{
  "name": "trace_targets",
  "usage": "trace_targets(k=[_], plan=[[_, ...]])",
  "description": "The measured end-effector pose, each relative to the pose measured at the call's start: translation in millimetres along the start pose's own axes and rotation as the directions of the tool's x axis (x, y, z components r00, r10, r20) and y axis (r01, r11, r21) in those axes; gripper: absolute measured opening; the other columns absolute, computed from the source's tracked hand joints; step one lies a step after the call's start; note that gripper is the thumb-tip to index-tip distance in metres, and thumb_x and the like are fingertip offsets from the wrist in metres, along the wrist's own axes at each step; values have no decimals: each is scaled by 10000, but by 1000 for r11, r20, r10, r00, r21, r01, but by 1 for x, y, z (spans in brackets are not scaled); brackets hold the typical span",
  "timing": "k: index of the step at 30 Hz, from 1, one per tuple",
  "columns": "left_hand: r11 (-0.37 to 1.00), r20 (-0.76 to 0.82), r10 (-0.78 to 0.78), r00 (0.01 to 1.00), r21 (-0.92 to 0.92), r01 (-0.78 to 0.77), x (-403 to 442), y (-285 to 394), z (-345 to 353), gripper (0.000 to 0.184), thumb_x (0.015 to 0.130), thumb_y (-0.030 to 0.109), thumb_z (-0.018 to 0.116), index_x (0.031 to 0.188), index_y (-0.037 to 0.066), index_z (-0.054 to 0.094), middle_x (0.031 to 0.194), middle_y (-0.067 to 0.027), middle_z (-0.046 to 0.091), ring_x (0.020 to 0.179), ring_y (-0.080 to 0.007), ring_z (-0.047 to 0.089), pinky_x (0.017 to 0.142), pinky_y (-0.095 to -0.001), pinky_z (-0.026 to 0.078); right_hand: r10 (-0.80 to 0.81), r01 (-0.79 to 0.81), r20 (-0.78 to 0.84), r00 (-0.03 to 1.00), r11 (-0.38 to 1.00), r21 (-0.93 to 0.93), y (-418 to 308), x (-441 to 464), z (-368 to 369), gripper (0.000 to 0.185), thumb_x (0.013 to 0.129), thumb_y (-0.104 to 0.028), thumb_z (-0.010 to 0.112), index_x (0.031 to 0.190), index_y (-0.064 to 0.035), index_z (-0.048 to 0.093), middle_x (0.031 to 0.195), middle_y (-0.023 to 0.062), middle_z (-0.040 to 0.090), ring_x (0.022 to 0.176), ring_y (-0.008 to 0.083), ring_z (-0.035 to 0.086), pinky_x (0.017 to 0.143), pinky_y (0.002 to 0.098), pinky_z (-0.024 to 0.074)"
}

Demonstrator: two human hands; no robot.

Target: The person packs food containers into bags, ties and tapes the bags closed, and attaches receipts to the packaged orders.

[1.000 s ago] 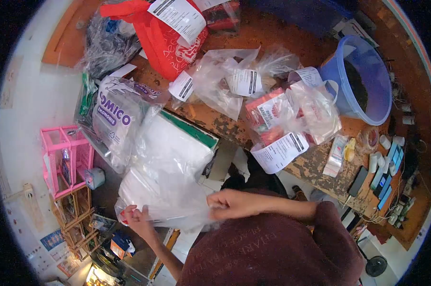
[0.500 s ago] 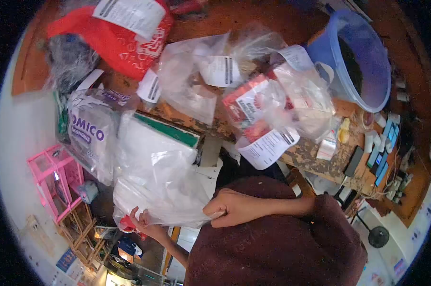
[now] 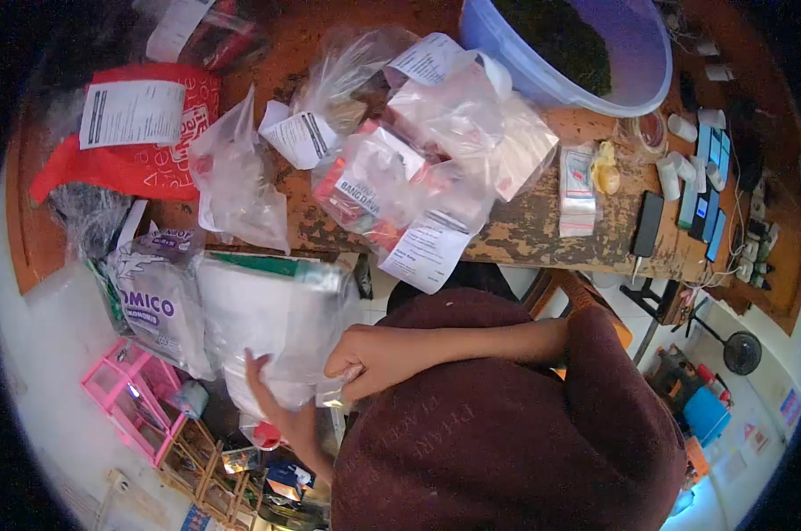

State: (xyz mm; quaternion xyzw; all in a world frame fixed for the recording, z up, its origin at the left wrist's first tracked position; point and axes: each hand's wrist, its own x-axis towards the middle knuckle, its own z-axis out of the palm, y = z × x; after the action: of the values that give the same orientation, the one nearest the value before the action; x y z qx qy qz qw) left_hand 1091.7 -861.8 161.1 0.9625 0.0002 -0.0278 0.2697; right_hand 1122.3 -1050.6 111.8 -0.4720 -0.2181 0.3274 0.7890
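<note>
A clear plastic bag with white contents (image 3: 268,310) lies just off the table's front edge, in front of my body. My right hand (image 3: 358,361) is closed in a fist at the bag's right edge, gripping its plastic. Beside the bag's lower part is my left hand (image 3: 281,414), its fingers stretched out and apart. Whether those fingers touch the plastic I cannot tell. Just below that hand shows a small red and white item (image 3: 266,434), partly hidden. To the left stands a plastic pack with purple lettering (image 3: 153,301).
The worn wooden table (image 3: 524,234) holds a red bag with a label (image 3: 192,159), clear bags with red boxes (image 3: 369,186) and paper slips. A blue tub (image 3: 639,62) with dark green contents stands behind. Phones (image 3: 646,226) lie rightward; a pink frame (image 3: 130,394) stands lower left.
The view has shifted. My right hand has moved left, nearer my left hand, with the bag's edge. My left fingers have come away from the red item and now point upward.
</note>
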Motion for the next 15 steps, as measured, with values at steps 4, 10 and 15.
trace_targets(k=[4, 10, 15], plan=[[929, -67, -311, 948, -233, 288, 3, -26, 26, 651, 624, 66, 597, 1238, 45, 383, 656, 24, 366, 614, -93, 380, 617, -198, 333, -31, 27, -51, 998, 996, -85, -15, -12, -10, 260, 666, -99, 555, 580, 11, 336, 479, 76, 292, 466, 133, 344, 452, 330, 300], [955, -113, -185, 976, -256, 151, 20, -31, 21, 637, 644, 83, 610, 1234, 61, 369, 570, 64, 297, 518, -44, 325, 508, -164, 275, -291, 157, -264, 920, 888, -433, -37, -45, -29, 193, 752, -169, 567, 697, -10, 475, 634, 118, 475, 597, 280, 501, 574, 359, 417], [916, -144, -276, 950, -339, 214, 27, -8, 33, 523, 699, 6, 502, 1209, 82, 416, 590, 70, 240, 539, -35, 255, 515, -160, 197, -411, -102, -632, 657, 783, -614, -87, -89, -71, 125, 771, -97, 561, 859, -14, 531, 864, 124, 527, 807, 275, 534, 707, 350, 437]])
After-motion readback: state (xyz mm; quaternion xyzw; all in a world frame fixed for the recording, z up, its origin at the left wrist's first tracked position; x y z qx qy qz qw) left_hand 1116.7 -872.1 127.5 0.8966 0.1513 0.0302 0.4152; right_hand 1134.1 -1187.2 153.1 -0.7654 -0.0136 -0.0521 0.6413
